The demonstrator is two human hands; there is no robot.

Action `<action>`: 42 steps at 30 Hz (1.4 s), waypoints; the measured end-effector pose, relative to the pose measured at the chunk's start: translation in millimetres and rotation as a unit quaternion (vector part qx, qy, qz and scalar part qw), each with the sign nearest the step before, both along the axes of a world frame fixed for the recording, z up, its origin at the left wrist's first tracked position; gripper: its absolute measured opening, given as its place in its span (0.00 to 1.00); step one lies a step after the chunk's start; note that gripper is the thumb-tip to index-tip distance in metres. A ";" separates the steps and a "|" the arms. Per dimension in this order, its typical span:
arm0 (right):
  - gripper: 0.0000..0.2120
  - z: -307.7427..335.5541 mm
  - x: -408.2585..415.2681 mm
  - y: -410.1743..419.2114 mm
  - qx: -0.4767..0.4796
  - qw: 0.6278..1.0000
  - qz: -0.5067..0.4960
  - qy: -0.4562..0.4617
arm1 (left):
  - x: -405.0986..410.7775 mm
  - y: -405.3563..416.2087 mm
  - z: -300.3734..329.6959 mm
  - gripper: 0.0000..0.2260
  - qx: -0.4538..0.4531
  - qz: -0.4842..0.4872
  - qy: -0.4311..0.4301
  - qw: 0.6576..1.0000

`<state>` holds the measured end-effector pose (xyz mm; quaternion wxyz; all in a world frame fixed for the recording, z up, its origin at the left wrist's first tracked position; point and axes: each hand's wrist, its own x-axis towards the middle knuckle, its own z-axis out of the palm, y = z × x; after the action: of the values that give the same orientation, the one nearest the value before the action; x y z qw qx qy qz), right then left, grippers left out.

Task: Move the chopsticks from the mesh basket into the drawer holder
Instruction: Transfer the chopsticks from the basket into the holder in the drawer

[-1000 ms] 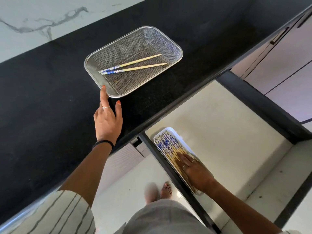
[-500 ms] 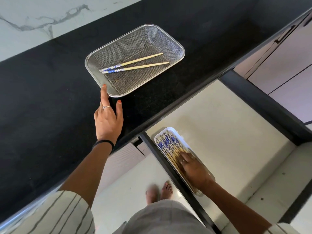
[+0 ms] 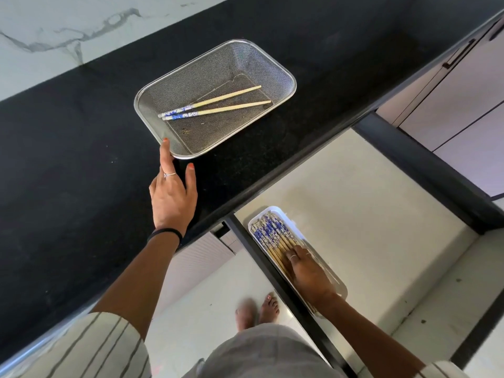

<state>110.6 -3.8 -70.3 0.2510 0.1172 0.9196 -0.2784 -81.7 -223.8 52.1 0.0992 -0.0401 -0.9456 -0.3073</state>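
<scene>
Two chopsticks [image 3: 215, 105] are still lying in the mesh basket [image 3: 283, 75] while the left hand [image 3: 173, 195] keeps its straight fingers at the rim, holding nothing, and the right hand [image 3: 305, 271] is sliding, fingers flat, over the bundle in the drawer holder [image 3: 286, 218].

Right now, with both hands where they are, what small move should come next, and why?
Probably lift the right hand off the bundle in the white holder and reach up to the mesh basket, where two chopsticks lie loose. The left hand only touches the basket's rim with one straight finger, seemingly steadying it.
</scene>
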 end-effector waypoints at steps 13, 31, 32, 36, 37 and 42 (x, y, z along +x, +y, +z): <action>0.29 4.8 -20.0 -0.2 -0.014 0.988 0.131 0.087 | -1.5 -1.3 -2.4 0.28 0.000 -0.002 0.003 1.000; 0.25 -12.3 -4.3 3.5 0.009 0.992 0.048 0.115 | -2.6 -3.4 -7.4 0.29 -0.003 0.000 0.011 1.000; 0.25 -13.2 -2.7 2.1 0.006 0.995 0.024 0.101 | -2.7 -3.6 -7.7 0.29 -0.003 -0.001 0.011 1.000; 0.24 -15.2 1.2 3.3 -0.030 0.998 -0.003 0.057 | -3.9 -3.8 -8.9 0.29 0.003 -0.001 0.007 1.000; 0.23 -14.0 1.9 4.2 -0.040 0.997 -0.004 0.060 | -3.9 -3.8 -9.0 0.29 0.004 -0.002 0.006 1.000; 0.23 -7.6 3.9 10.1 0.005 0.997 0.015 0.079 | -4.4 -5.1 -9.3 0.29 0.005 -0.006 0.003 1.000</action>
<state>114.5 6.3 -77.9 0.1815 0.0820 0.9396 -0.2784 -86.2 -228.8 42.8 0.1002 -0.0464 -0.9434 -0.3128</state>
